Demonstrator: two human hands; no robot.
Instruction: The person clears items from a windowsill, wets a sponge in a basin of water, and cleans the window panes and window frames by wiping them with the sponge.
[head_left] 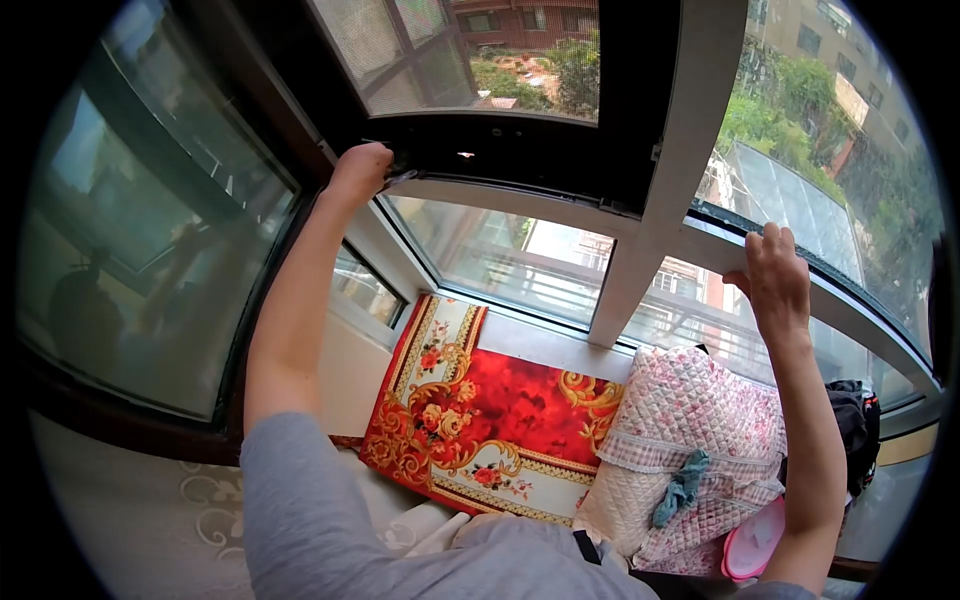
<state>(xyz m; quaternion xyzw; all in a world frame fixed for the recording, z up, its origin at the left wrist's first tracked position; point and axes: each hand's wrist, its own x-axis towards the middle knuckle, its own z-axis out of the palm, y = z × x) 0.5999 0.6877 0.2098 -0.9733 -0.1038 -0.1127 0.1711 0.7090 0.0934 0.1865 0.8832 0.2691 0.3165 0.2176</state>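
My left hand [362, 172] is closed at the lower left corner of a dark-framed window sash [520, 155] with a mesh screen. Something dark with a shiny edge shows beside its fingers, too hidden to name. On the right, my right hand [778, 275] holds the pale window frame [700, 245], its fingers bent over the crossbar and its thumb apart on the near side. Behind that crossbar stands a large glass pane [800, 170].
Below lies a red floral mat [520, 400] on the sill. Beside it are a quilted pink-and-white cloth [690, 415], a crumpled teal cloth [682, 490], a pink round object [755, 540] and a black bag [855, 430]. A brown-framed glass panel [150, 250] stands at the left.
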